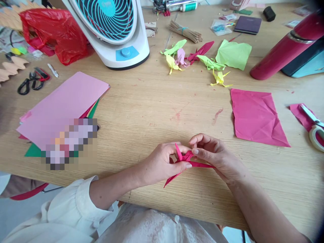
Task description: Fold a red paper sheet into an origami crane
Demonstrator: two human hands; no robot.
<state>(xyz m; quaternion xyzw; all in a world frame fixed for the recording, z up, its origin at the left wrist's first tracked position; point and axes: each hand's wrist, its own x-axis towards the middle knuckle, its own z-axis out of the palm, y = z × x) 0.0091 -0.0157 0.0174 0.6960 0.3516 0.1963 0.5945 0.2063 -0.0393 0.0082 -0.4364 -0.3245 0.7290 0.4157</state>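
Note:
Between my two hands, just above the table's near edge, is a pink folded paper crane with narrow points sticking out to several sides. My left hand pinches its body, thumb in front and fingers behind. From the other side my right hand grips a fold of the crane between thumb and fingertips; one long point runs under that palm. A creased pink paper sheet lies to the right of my hands. Farther back sit finished-looking folded cranes in yellow, green, lilac and pink.
A white fan stands at the back left beside a red plastic bag. Stacked coloured paper and a blurred-out object lie left. At right are a pink bottle and scissors. Green paper lies behind.

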